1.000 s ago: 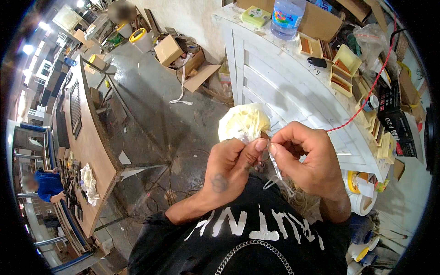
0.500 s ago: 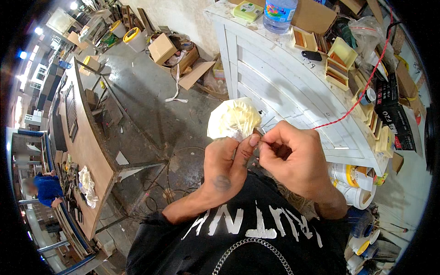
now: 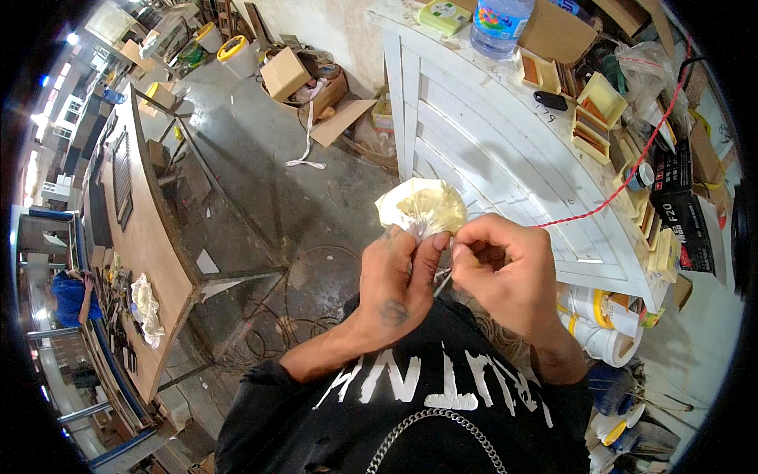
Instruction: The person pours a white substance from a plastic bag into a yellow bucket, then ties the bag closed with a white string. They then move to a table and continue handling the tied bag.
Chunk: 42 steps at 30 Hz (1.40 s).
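Note:
A pale yellow, rounded bundle point(image 3: 424, 203), wrapped in thin wrinkled film or cloth, sticks up in front of my chest. My left hand point(image 3: 391, 278) is closed round its gathered lower end, thumb pressed along the near side. Close beside the thumb, my right hand point(image 3: 505, 259) makes a pinch with its fingertips almost touching the gathered part. What lies in that pinch is too small to make out. A thin pale strand point(image 3: 444, 283) shows below, between the two hands.
To the right stands a white panelled cabinet point(image 3: 466, 118) bearing a water bottle point(image 3: 500, 28), a black key fob point(image 3: 550, 100) and sample boxes. A red twisted cord point(image 3: 608, 197) runs across it. Left is a long workbench point(image 3: 150, 237); a person in blue point(image 3: 73, 300) is beyond it.
Both hands remain together at the bundle's gathered end. The bundle has tipped slightly and shifted right and down in view. A thin strand now shows below the fingers.

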{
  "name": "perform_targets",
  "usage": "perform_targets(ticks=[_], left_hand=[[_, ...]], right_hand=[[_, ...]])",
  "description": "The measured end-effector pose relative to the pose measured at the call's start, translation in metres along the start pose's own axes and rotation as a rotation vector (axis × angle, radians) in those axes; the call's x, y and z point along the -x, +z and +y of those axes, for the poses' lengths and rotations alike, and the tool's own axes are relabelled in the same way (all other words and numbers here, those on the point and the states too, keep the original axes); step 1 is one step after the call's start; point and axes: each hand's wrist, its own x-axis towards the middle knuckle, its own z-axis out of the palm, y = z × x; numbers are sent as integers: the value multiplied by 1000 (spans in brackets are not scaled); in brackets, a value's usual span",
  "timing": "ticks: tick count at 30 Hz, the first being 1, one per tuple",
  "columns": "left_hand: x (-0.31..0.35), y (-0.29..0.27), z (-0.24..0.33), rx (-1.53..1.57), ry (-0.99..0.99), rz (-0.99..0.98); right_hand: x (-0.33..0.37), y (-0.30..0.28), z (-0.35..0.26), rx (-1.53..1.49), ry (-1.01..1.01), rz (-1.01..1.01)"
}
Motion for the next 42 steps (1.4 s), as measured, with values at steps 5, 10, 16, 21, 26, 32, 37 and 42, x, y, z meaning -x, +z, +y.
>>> perform_targets(ticks=[5,10,16,21,26,32,37,42], left_hand=[[-4,-1,7,137,-30,18],[-5,-3,10,239,-107,-18],[-3,-2,12,500,-376,-34],[-1,-9,14,605,-410,-87],[1,-8,12,524,-348,-32],[1,-5,4,280,-175,72],[1,-7,6,183,-93,48],[0,-7,9,250,-92,-1]], right_hand=[[-4,-4,-3,-370,186,-7],[-9,-11,6,-656,221,-31],[-10,6,10,-457,32,84],[-9,12,10,-443,-53,81],[0,13,1,-491,46,147],[3,23,1,-381,-111,200],[1,19,-5,-375,-24,181],[3,16,-7,-407,6,179]])
